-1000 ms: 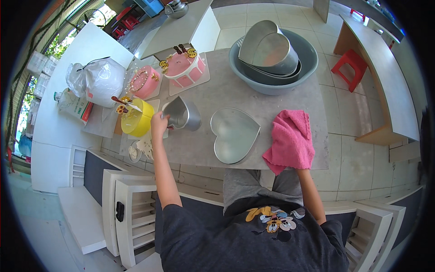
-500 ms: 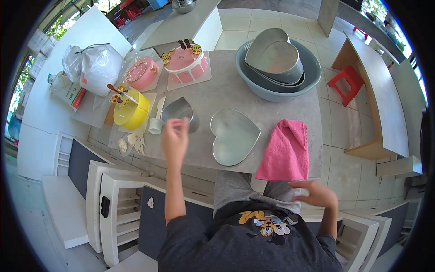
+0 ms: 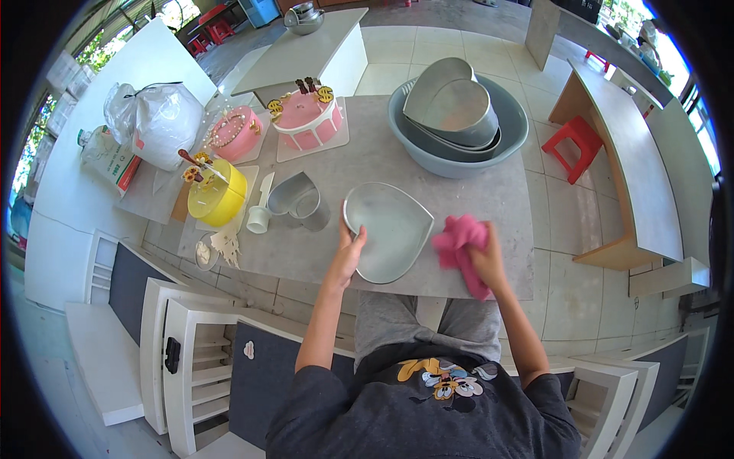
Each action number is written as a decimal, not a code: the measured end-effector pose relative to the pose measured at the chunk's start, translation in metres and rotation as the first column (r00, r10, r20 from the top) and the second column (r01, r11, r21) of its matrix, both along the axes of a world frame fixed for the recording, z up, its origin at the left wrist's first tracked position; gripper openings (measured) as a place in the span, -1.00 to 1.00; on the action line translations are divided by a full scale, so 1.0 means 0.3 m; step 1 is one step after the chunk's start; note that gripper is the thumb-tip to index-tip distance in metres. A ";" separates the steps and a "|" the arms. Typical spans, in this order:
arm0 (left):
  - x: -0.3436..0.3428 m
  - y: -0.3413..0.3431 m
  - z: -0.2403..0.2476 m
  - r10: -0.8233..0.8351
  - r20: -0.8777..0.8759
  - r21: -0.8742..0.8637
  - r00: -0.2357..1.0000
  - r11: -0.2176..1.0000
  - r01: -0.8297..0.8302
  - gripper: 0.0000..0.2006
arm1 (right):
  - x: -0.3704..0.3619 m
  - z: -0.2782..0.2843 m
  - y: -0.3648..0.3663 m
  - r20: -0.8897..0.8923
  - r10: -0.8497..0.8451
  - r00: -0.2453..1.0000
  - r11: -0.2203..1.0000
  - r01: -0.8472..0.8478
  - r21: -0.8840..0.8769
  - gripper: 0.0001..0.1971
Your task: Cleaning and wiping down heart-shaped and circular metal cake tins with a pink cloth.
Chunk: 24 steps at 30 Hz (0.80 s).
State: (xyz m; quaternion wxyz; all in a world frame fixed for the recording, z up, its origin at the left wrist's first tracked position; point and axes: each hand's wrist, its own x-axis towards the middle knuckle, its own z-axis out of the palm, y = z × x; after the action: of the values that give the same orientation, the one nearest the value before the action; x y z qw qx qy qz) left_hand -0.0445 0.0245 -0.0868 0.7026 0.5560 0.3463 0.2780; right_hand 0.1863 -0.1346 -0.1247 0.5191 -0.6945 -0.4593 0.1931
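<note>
A large heart-shaped metal cake pan point(image 3: 390, 229) rests near the table's front edge. My left hand point(image 3: 350, 249) grips its left rim, thumb over the inside and fingers down the outer wall. To the right of the pan, my right hand point(image 3: 485, 252) clutches a bunched pink cloth point(image 3: 462, 243), slightly blurred by motion. A smaller heart-shaped metal pan point(image 3: 300, 200) stands left of the large one. Beside it are a small white cup point(image 3: 258, 220) and a white spatula-like tool point(image 3: 266, 188).
A blue-grey basin point(image 3: 459, 166) holding several heart-shaped pans point(image 3: 449, 96) stands at the far right. Far left are a yellow cake point(image 3: 218, 195), two pink cakes point(image 3: 307, 122), a white plastic bag point(image 3: 167, 122) and a glass bowl point(image 3: 206, 252). A red stool point(image 3: 575, 149) stands beyond the table.
My left hand has come from the small pan to the large pan's rim. My right hand has risen from my lap and taken up the cloth, which was spread out.
</note>
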 end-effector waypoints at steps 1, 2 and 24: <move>-0.004 -0.002 0.030 0.079 0.070 -0.006 0.994 0.997 -0.079 -0.34 | -0.017 0.066 0.017 -0.506 -0.090 0.858 0.982 0.162 0.099 -0.55; -0.009 0.010 0.034 0.083 0.073 0.003 0.994 0.996 -0.084 -0.34 | -0.030 0.143 0.017 -0.540 -0.089 0.837 0.953 0.229 0.198 -0.51; 0.330 -0.073 0.297 0.092 0.397 0.648 0.913 0.676 -0.350 -0.01 | -0.093 0.628 0.318 -0.707 0.702 -0.087 0.689 -0.169 0.705 -0.69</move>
State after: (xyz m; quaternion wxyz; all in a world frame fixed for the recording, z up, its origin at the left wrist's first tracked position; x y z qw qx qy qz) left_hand 0.0546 0.0025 0.0022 0.4433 0.6801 0.1550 0.5629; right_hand 0.1584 -0.0392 0.0636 0.7115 -0.0602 -0.2296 0.6614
